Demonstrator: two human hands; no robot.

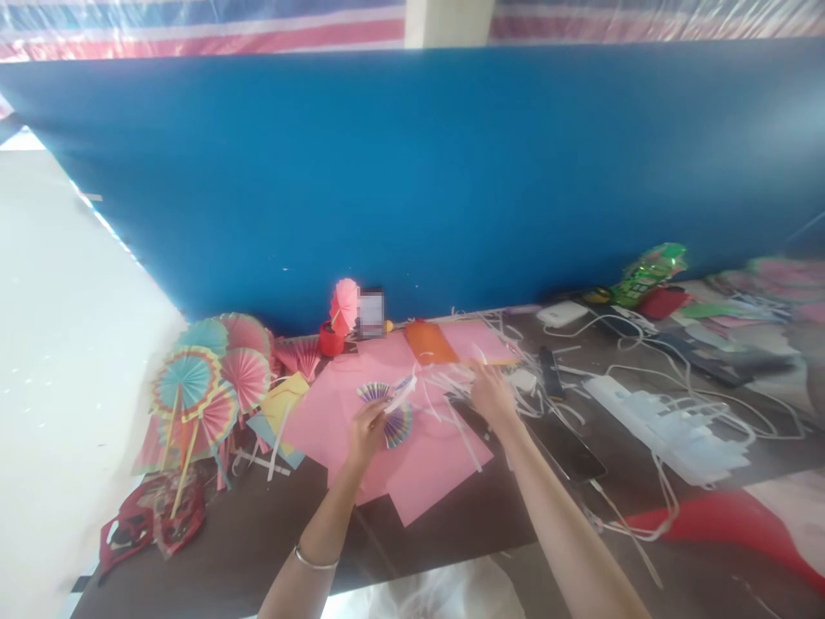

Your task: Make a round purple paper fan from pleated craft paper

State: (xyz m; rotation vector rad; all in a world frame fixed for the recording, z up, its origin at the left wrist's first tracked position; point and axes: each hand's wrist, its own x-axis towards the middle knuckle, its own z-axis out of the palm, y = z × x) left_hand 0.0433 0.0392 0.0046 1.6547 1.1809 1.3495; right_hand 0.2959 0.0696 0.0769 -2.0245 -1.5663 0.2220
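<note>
My left hand [366,432] is closed on a small folded paper fan [398,425] with dark and pale stripes. Its pleats are partly spread, and a white edge crosses the middle. Beneath the fan lie overlapping pink paper sheets [425,477]. To the right, my right hand [495,395] reaches over a tangle of thin white strips [455,381]. A bit of white shows at its fingertips, but blur hides whether the fingers grip it.
Finished paper fans [186,383] on sticks stand at the left. Beyond the sheets are an orange packet [430,343] and a red container [331,340]. A phone [571,447], white cables and a power strip [667,430] lie right. A blue partition [387,189] closes the back.
</note>
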